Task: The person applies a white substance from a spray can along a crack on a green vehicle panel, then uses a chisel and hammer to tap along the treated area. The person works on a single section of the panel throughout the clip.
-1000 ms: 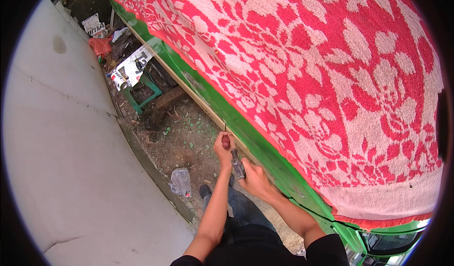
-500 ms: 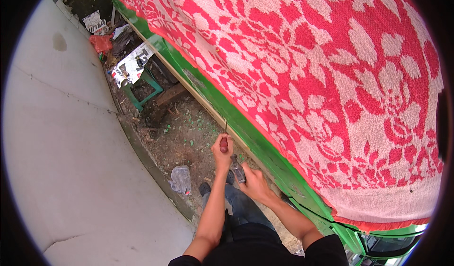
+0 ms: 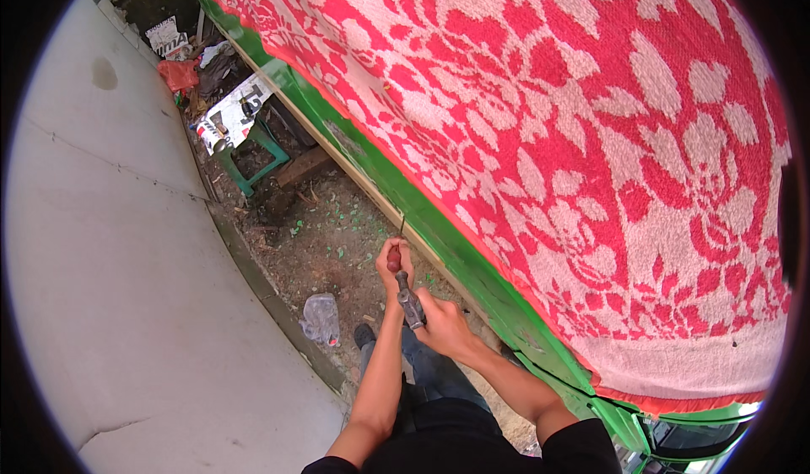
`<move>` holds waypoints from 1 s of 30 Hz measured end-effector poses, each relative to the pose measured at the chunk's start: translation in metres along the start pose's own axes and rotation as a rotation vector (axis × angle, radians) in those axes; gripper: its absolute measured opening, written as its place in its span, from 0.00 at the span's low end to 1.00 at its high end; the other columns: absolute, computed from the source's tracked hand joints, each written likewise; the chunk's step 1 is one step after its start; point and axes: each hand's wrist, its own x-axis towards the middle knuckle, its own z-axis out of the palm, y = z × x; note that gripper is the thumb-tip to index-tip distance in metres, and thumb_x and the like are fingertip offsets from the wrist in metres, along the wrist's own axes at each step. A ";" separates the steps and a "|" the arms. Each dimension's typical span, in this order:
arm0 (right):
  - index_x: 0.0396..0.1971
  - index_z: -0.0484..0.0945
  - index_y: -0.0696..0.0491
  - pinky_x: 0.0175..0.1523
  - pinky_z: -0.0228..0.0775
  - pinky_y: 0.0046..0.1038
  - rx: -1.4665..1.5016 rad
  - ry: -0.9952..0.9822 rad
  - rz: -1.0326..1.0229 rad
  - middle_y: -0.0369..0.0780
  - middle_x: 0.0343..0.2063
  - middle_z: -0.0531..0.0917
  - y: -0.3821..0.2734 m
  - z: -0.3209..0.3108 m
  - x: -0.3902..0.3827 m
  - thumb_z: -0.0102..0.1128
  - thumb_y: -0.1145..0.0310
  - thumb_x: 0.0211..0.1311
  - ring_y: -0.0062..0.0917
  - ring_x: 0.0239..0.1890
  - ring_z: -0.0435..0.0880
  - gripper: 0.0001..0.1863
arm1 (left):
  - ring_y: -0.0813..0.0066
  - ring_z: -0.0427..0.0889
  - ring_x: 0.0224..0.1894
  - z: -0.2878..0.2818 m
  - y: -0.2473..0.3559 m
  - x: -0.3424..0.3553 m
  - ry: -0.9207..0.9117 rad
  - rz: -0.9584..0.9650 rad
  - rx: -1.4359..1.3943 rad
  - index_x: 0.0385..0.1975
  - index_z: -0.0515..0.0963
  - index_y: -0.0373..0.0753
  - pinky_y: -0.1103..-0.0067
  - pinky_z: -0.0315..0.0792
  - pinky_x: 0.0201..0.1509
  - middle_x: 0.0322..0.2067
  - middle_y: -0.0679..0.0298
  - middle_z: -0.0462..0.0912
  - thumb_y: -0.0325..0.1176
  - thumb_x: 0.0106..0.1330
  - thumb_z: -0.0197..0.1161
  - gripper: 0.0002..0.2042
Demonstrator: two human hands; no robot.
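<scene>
My left hand (image 3: 390, 282) is closed round the red handle of a screwdriver (image 3: 394, 259). Its thin metal shaft points away from me, with the tip at the lower edge of a green vehicle panel (image 3: 426, 223), beside a pale wooden strip (image 3: 364, 182). Closed too, my right hand (image 3: 448, 331) grips a hammer (image 3: 411, 307). The hammer's dark head sits at the butt of the screwdriver handle; whether they touch I cannot tell. Most of the hammer's handle is hidden in my right hand.
A red-and-pink floral towel (image 3: 523, 137) covers the vehicle's top at the right. To the left rises a pale wall (image 3: 126, 263). Green chips lie on the dirt floor (image 3: 325, 229) near a clear plastic bag (image 3: 321, 320). Farther off stands a green stool (image 3: 268, 155) with a printed sheet (image 3: 228, 118).
My right hand has moved slightly left and away from me, bringing the hammer head up to the screwdriver's handle end. My left hand has tilted the screwdriver handle slightly.
</scene>
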 end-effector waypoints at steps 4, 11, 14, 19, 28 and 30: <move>0.40 0.68 0.57 0.30 0.75 0.45 -0.095 -0.027 -0.120 0.50 0.26 0.80 -0.009 -0.002 0.006 0.66 0.72 0.52 0.50 0.27 0.82 0.18 | 0.81 0.68 0.23 0.002 -0.004 -0.003 0.018 0.034 0.011 0.32 0.76 0.35 0.79 0.65 0.27 0.19 0.68 0.72 0.35 0.70 0.59 0.09; 0.43 0.68 0.58 0.31 0.76 0.45 -0.199 -0.033 -0.067 0.51 0.28 0.80 0.013 0.005 0.014 0.66 0.69 0.54 0.51 0.27 0.82 0.20 | 0.81 0.68 0.22 0.000 -0.009 -0.001 -0.040 -0.018 0.029 0.32 0.77 0.36 0.80 0.65 0.27 0.19 0.67 0.73 0.34 0.70 0.58 0.09; 0.44 0.68 0.59 0.31 0.76 0.46 -0.137 -0.061 -0.203 0.51 0.28 0.81 0.000 0.006 0.008 0.66 0.67 0.54 0.51 0.28 0.82 0.21 | 0.80 0.69 0.21 0.000 -0.013 0.002 0.054 0.087 0.086 0.32 0.77 0.37 0.79 0.64 0.26 0.19 0.67 0.73 0.35 0.70 0.59 0.08; 0.44 0.68 0.59 0.31 0.75 0.46 -0.277 -0.060 -0.027 0.51 0.30 0.81 0.013 0.011 0.018 0.66 0.67 0.54 0.50 0.28 0.82 0.22 | 0.78 0.70 0.21 0.009 -0.002 0.002 0.023 0.019 0.054 0.31 0.77 0.38 0.77 0.66 0.26 0.18 0.66 0.73 0.36 0.68 0.60 0.09; 0.42 0.67 0.59 0.31 0.74 0.46 -0.221 -0.028 0.017 0.51 0.29 0.81 0.011 0.009 0.022 0.65 0.72 0.52 0.51 0.28 0.82 0.19 | 0.76 0.71 0.21 0.008 -0.011 0.004 0.022 0.050 0.077 0.31 0.77 0.38 0.76 0.67 0.27 0.18 0.64 0.73 0.37 0.68 0.60 0.09; 0.41 0.68 0.59 0.31 0.74 0.46 -0.186 0.012 -0.030 0.51 0.29 0.81 0.007 0.008 0.015 0.66 0.72 0.51 0.51 0.28 0.82 0.19 | 0.75 0.71 0.21 0.005 -0.009 0.006 0.003 0.035 0.082 0.31 0.77 0.38 0.76 0.67 0.28 0.18 0.63 0.73 0.37 0.68 0.60 0.09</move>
